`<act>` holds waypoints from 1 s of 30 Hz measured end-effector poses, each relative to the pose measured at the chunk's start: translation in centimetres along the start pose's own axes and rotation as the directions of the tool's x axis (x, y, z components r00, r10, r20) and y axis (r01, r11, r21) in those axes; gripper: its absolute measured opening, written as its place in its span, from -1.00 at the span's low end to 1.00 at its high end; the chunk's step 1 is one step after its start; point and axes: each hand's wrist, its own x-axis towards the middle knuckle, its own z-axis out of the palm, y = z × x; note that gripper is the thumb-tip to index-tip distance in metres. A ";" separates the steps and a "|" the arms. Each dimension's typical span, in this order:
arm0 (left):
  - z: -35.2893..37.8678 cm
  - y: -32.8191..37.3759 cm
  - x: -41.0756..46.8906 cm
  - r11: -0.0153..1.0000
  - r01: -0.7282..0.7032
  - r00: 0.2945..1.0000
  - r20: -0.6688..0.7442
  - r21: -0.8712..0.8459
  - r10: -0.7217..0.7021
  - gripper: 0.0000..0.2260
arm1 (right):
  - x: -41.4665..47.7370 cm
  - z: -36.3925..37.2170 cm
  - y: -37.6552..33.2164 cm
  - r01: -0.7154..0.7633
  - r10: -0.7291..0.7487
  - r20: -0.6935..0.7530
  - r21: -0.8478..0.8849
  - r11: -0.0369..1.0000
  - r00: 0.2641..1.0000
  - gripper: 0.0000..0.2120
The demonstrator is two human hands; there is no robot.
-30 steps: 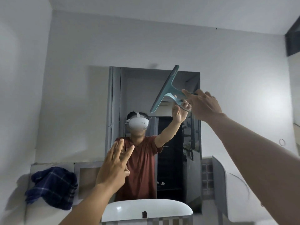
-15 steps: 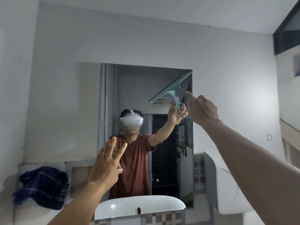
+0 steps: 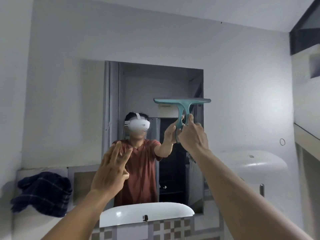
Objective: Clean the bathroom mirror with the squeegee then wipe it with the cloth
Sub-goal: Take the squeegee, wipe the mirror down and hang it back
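Note:
The rectangular mirror [image 3: 138,84] hangs on the white wall ahead and reflects a person in a red shirt. My right hand [image 3: 194,135] grips the handle of a teal squeegee [image 3: 182,103], whose blade lies level against the mirror's right half, about a third of the way down. My left hand [image 3: 110,170] is raised in front of the mirror's lower left part, fingers spread, holding nothing. A dark blue checked cloth [image 3: 43,193] lies crumpled on the ledge at the lower left.
A white basin [image 3: 147,213] sits below the mirror, above a tiled edge. A white toilet cistern [image 3: 251,163] stands to the right. A wall shelf [image 3: 306,132] juts out at the far right. The ledge [image 3: 81,168] runs along the wall left of the mirror.
The squeegee blade has turned from steeply tilted to level and has come down the right side of the mirror with my right hand. My left hand has stayed raised and spread.

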 end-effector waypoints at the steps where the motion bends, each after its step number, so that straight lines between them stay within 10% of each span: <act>1: -0.1 0.0 -0.2 1.000 -0.013 0.999 -0.031 -0.014 0.013 -0.04 | -0.3 0.1 0.0 -0.001 0.001 0.001 0.006 1.000 1.000 -0.38; 18: 2.7 0.1 -4.6 0.999 0.007 0.998 0.057 -0.044 -0.004 -0.15 | -7.2 8.6 -5.6 -0.166 0.162 0.049 0.443 0.881 0.986 -0.32; 30: 2.7 -0.8 -6.0 1.000 0.001 0.999 0.039 -0.013 0.000 -0.17 | -10.5 12.8 -9.3 0.061 -0.105 0.096 0.378 0.924 0.990 -0.32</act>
